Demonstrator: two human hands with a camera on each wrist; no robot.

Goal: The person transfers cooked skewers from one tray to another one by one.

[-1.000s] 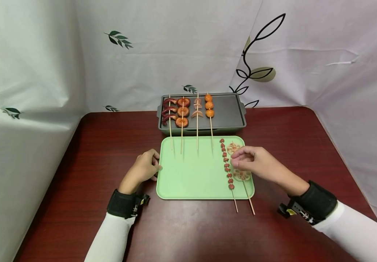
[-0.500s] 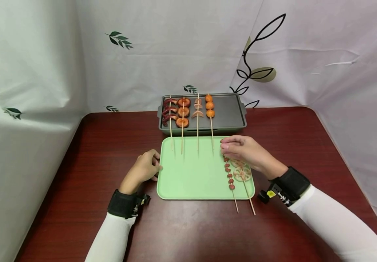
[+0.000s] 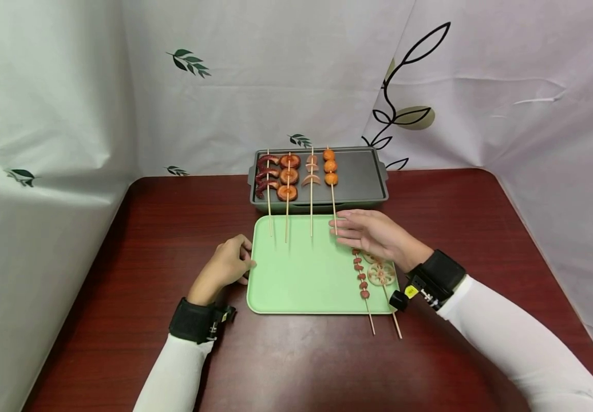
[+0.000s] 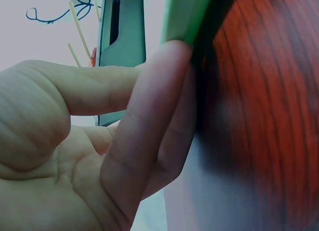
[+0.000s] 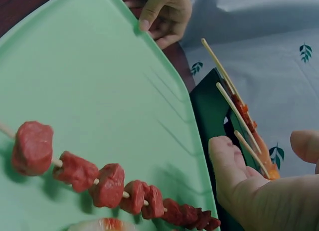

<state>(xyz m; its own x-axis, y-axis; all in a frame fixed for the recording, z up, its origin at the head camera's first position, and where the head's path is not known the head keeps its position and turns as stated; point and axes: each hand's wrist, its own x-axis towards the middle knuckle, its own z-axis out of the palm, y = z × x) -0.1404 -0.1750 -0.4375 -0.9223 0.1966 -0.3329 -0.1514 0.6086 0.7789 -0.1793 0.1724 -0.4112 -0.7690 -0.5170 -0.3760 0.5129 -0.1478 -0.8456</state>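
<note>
A green tray (image 3: 296, 280) lies on the dark red table with two skewers on its right side: small red meat cubes (image 3: 360, 277) and lotus root slices (image 3: 381, 273). My right hand (image 3: 343, 226) hovers flat over their far ends with fingers straight and holds nothing. Its fingertips are close to the stick of the orange-ball skewer (image 3: 330, 166). In the right wrist view the meat cubes (image 5: 99, 183) lie below the open right hand (image 5: 249, 191). My left hand (image 3: 229, 263) rests on the table, and one finger (image 4: 144, 121) touches the tray's left rim (image 4: 182, 16).
A dark grill pan (image 3: 360, 174) stands just behind the tray. It carries several skewers, among them dark red curled pieces (image 3: 265, 171) and orange rings (image 3: 288, 174); their sticks reach over the tray's far edge. White cloth with leaf prints hangs around the table.
My right hand has left the lotus root skewer, opened its pinched fingers and moved forward and left over the tray's far end. The left hand has stayed put.
</note>
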